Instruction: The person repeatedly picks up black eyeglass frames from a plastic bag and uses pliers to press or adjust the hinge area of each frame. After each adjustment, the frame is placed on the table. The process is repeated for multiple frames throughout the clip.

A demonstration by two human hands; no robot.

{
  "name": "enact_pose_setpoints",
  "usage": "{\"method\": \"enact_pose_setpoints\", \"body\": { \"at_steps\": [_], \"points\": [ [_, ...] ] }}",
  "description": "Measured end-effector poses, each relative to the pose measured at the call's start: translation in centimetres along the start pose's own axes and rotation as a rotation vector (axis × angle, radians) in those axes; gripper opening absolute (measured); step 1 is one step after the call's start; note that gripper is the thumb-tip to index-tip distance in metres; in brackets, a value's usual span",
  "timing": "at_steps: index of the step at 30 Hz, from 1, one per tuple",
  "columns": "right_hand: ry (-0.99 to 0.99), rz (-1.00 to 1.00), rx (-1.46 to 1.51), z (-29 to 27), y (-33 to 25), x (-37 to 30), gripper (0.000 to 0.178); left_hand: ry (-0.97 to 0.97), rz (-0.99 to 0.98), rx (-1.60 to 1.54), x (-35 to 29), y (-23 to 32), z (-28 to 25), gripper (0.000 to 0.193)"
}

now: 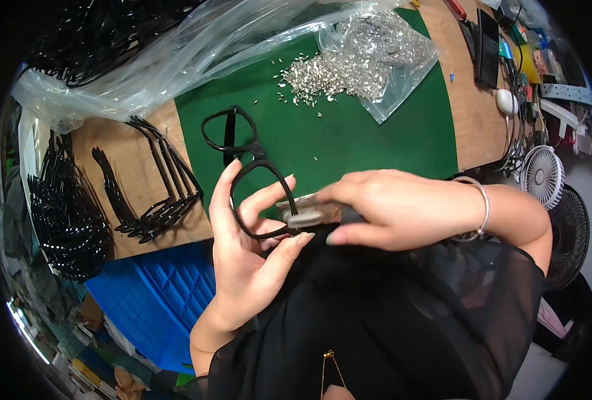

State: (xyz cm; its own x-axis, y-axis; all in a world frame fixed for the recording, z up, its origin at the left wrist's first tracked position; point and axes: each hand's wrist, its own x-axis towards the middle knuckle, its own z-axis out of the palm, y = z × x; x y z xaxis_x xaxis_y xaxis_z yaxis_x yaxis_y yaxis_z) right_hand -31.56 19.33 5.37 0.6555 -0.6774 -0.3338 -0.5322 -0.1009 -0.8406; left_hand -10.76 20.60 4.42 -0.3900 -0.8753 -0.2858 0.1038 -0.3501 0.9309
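Observation:
A black eyeglass frame (260, 155), with no lenses that I can make out, is tilted above the near edge of the green mat (402, 150). My left hand (232, 263) grips it around the nearer rim, with the thumb and fingers closed at its hinge end. At that same end, my right hand (402, 208) has its fingers and thumb closed around a small brown and whitish piece (312, 215). Motion blurs the piece, so its kind cannot be told. It lies against or just behind the frame's end.
Small silvery pieces (306, 79) are heaped beside a clear bag (389, 57) full of more. Bundled black glasses parts (69, 213) and loose ones (169, 193) lie left. Clear plastic sheeting (136, 80) covers the far left. A blue crate (156, 300) sits below; a white fan (542, 173) stands right.

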Motion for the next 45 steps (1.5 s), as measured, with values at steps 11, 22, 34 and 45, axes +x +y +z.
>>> {"method": "enact_pose_setpoints", "body": {
  "at_steps": [11, 22, 34, 45],
  "points": [
    [0.252, 0.068, -0.61, 3.0, 3.5, 0.6, 0.056, -0.069, 0.154, -0.145, -2.4, -2.9, -1.4, 0.079],
    [0.451, -0.01, -0.595, 3.2, 6.1, 4.0, 0.015, -0.257, -0.023, -0.628, -2.1, -3.3, -1.6, 0.077],
    [0.532, 0.004, 0.398, 4.1, -0.5, 1.8, 0.017, 0.1, 0.105, -0.112, -2.6, -4.5, 2.6, 0.044],
    [0.396, 0.205, 1.202, 4.0, -1.1, 2.3, 0.018, 0.011, 0.083, -0.095, -2.1, -3.8, 2.8, 0.046]
  ]
}}
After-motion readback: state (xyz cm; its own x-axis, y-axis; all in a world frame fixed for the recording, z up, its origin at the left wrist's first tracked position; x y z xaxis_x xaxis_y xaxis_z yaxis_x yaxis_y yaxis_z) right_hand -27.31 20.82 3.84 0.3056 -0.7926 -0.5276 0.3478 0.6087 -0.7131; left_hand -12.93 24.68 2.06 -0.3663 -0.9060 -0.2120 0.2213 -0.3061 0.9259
